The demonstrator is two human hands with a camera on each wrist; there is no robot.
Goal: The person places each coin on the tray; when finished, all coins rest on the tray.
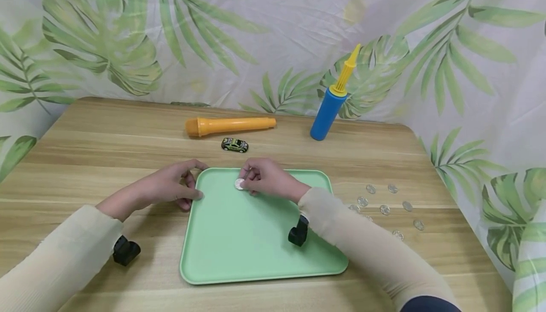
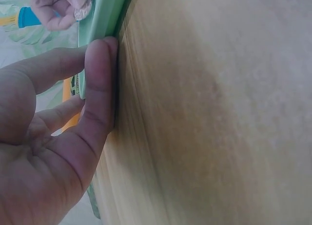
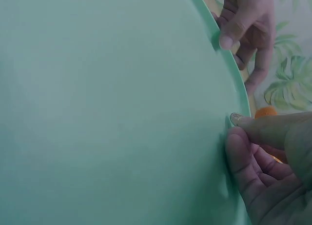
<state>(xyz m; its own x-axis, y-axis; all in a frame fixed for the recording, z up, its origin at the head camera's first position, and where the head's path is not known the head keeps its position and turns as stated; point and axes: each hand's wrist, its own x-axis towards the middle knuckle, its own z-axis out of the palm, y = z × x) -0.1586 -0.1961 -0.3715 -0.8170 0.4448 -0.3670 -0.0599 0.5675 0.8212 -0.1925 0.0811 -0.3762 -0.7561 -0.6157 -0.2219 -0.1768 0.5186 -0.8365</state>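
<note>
A light green rectangular tray [image 1: 251, 236] lies on the wooden table. At its upper left corner my left hand [image 1: 177, 186] grips the rim, thumb over the edge and the other fingers along the outside. My right hand [image 1: 268, 179] is over the far part of the tray and pinches a silver coin [image 1: 240, 184] between thumb and fingers. In the right wrist view the coin [image 3: 236, 118] shows at the fingertips, close to the tray's rim. Several more silver coins [image 1: 385, 210] lie scattered on the table right of the tray, a few partly hidden by my right sleeve.
Behind the tray a small black and green toy car [image 1: 234, 145] sits in front of an orange toy microphone [image 1: 234, 125]. A blue and yellow hand pump [image 1: 328, 113] stands at the back right. Leaf-printed cloth [image 1: 298, 27] hangs beyond the table's far edge.
</note>
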